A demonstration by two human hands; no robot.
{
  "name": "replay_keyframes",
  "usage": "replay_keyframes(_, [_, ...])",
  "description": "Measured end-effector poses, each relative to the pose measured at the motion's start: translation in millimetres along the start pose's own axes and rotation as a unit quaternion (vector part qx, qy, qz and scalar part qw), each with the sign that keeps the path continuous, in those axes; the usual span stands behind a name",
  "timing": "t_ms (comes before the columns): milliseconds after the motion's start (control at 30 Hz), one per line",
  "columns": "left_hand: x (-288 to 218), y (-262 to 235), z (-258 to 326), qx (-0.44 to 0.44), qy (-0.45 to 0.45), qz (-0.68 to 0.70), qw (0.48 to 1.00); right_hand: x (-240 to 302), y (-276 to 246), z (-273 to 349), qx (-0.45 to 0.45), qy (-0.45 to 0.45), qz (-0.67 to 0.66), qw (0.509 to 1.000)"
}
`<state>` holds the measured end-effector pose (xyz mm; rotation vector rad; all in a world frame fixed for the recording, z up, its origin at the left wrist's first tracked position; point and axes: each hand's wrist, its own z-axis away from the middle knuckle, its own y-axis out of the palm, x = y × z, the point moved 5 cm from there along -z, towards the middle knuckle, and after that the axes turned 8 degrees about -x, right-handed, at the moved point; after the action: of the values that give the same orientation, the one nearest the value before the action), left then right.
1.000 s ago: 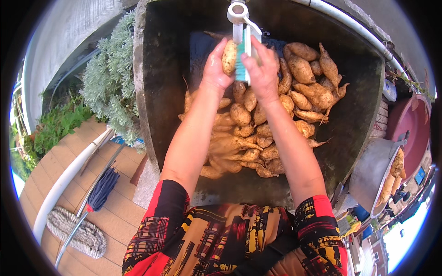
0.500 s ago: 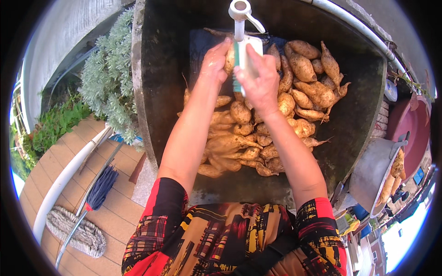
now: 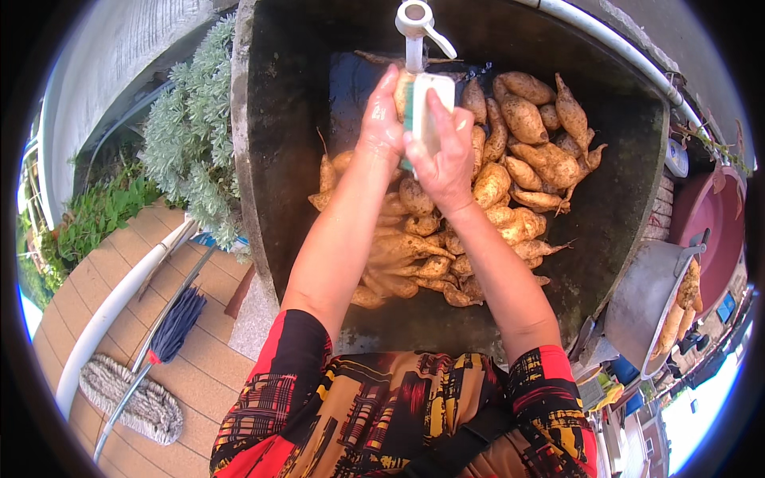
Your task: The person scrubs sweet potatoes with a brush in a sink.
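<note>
Under a white tap (image 3: 414, 24), my left hand (image 3: 381, 123) is closed round a sweet potato (image 3: 401, 89), mostly hidden by the hand and brush. My right hand (image 3: 448, 155) grips a scrubbing brush (image 3: 434, 103) with a white back and green bristles, the bristles pressed against the sweet potato. Water runs from the tap onto it. Below and to the right, a heap of muddy sweet potatoes (image 3: 550, 159) lies in a dark concrete basin (image 3: 606, 215), partly hidden by my forearms.
Right of the basin stand a metal pot (image 3: 641, 307) with sweet potatoes in it and a reddish tub (image 3: 709, 215). A silvery bush (image 3: 191, 127) borders the left wall. A mop (image 3: 131, 398) and a dark brush (image 3: 177, 325) lie over the brown tiles.
My right hand and the brush have shifted slightly downward along the sweet potato, and the brush has tilted. My left hand has turned a little, still holding the sweet potato.
</note>
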<state>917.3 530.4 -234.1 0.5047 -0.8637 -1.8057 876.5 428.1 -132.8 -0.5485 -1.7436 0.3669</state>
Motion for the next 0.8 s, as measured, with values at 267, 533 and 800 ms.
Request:
replay_keyframes(267, [32, 5, 22, -0.18, 0.042, -0.109, 0.977, -72, -6, -49, -0.025, 0.098, 0.011, 0.995])
replay_keyframes(533, [-16, -32, 4, -0.043, -0.026, -0.113, 0.992, 0, 2, 10, 0.046, -0.005, -0.088, 0.995])
replay_keyframes(800, [7, 23, 10, -0.099, 0.081, -0.152, 0.98, -52, 6, -47, -0.047, 0.118, -0.118, 0.985])
